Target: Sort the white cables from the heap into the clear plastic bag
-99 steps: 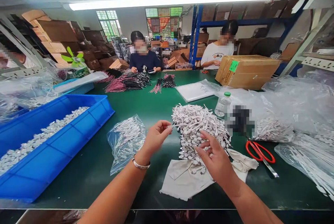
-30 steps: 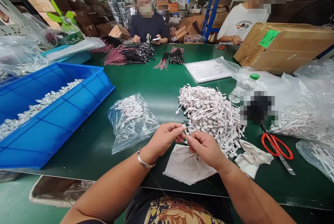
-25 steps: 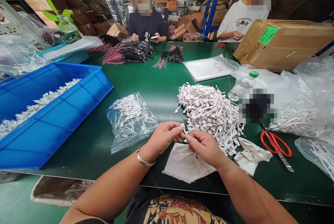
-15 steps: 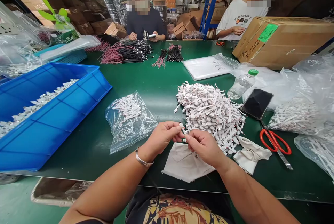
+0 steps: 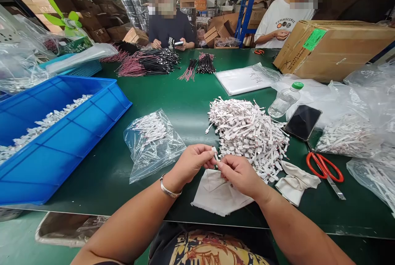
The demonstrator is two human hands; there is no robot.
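Note:
Between the fingertips of both hands is a short white cable [image 5: 215, 152] with a small connector at its upper end. My left hand [image 5: 196, 159] pinches it near the connector. Lower down, my right hand [image 5: 238, 173] grips the same cable between thumb and forefinger. Just beyond my hands lies a heap of short white cables [image 5: 247, 127]. A pale cloth [image 5: 212, 195] is spread flat beneath my right hand. To the left, a clear plastic bag [image 5: 143, 162] has several white cables in it.
A blue bin [image 5: 70, 141] of white pieces stands at left. At right lie red-handled scissors [image 5: 325, 167], a phone [image 5: 303, 122], a crumpled cloth [image 5: 296, 182] and a bottle [image 5: 285, 101]. Black-and-pink wires [image 5: 148, 62] and a carton [image 5: 333, 49] are farther back. Two people sit across the table.
The white cable is turned slightly between my fingers, so more of its connector shows. My hands stay almost in place. The view shifts slightly.

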